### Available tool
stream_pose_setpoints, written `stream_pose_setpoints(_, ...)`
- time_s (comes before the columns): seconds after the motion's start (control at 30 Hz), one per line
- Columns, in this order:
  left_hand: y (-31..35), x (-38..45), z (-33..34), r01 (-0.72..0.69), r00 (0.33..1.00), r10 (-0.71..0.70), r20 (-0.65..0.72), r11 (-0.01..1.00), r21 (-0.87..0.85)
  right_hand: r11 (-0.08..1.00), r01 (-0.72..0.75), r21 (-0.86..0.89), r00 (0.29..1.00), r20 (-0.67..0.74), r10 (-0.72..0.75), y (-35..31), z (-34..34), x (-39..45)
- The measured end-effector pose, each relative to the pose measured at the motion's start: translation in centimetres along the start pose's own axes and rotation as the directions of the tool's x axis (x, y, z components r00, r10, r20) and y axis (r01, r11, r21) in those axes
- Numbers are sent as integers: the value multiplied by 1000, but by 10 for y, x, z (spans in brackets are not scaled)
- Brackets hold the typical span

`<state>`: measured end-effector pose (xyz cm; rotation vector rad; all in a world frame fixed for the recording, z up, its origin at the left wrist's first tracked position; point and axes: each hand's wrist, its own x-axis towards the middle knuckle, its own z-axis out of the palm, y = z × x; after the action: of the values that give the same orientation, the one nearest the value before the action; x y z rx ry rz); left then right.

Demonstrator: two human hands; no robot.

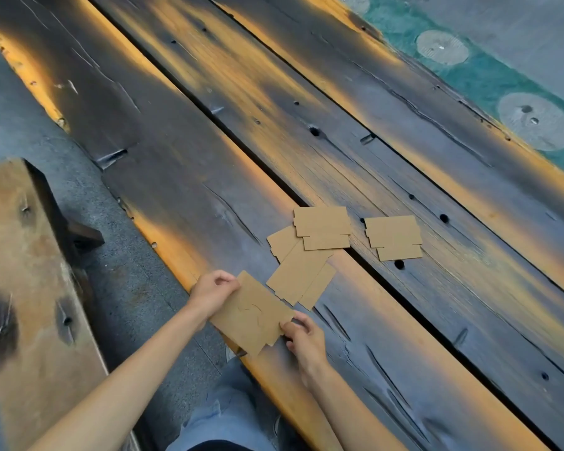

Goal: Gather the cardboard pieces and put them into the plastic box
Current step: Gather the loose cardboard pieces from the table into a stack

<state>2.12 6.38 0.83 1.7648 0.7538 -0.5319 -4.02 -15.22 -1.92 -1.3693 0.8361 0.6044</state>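
Note:
I hold a flat brown cardboard piece (252,315) over the near edge of the wooden table (209,141). My left hand (213,291) grips its upper left corner and my right hand (302,336) pinches its lower right edge. Several more cardboard pieces lie flat on the table: an overlapping pair (302,281) just beyond my hands, another pile (319,227) behind that, and a separate piece (394,237) to the right. No plastic box is in view.
The table is made of long dark planks with a gap (388,281) running between them. A wooden bench (23,288) stands at the lower left. Grey floor (127,255) lies between bench and table. My legs in jeans (228,411) are below.

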Motion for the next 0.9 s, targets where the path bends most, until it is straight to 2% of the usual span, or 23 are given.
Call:
stream_pose_setpoints(0.2, 29, 3, -25, -138, 959, 128, 253, 990, 22, 992, 110, 65, 988, 100, -116, -37, 9, 8)
stream_pose_setpoints(0.27, 38, 7, -29, -187, 926, 140, 350, 977, 102, 981, 193, -3, 975, 114, -192, -50, 11, 16)
stream_pose_setpoints(0.33, 44, 13, -30, -254, 885, 148, 442, 948, 191, 948, 285, -141, 955, 123, -269, -61, 12, 24)
stream_pose_setpoints(0.4, 49, 18, -29, -261, 837, 121, 534, 945, 196, 922, 318, -220, 947, 110, -300, -71, 14, 30)
stream_pose_setpoints(0.47, 53, 19, -30, -252, 790, 80, 607, 946, 203, 929, 308, -207, 951, 44, -306, -78, 16, 36)
stream_pose_setpoints(0.5, 54, 20, -30, -263, 783, 80, 617, 941, 211, 940, 287, -182, 955, -18, -295, -81, 17, 39)
stream_pose_setpoints(0.57, 52, 25, -30, -274, 810, 117, 574, 942, 194, 959, 236, -158, 950, -170, -262, -84, 17, 47)
stream_pose_setpoints(0.67, 43, 32, -34, -198, 880, 140, 453, 977, 82, 933, 153, -326, 906, -330, -264, -82, 10, 60)
stream_pose_setpoints(0.77, 36, 39, -43, -126, 927, 125, 354, 992, -20, 888, -3, -460, 887, -411, -211, -80, 9, 68)
stream_pose_setpoints(0.9, 28, 44, -52, -71, 960, 92, 266, 993, -90, 840, -96, -535, 879, -441, -181, -80, 21, 75)
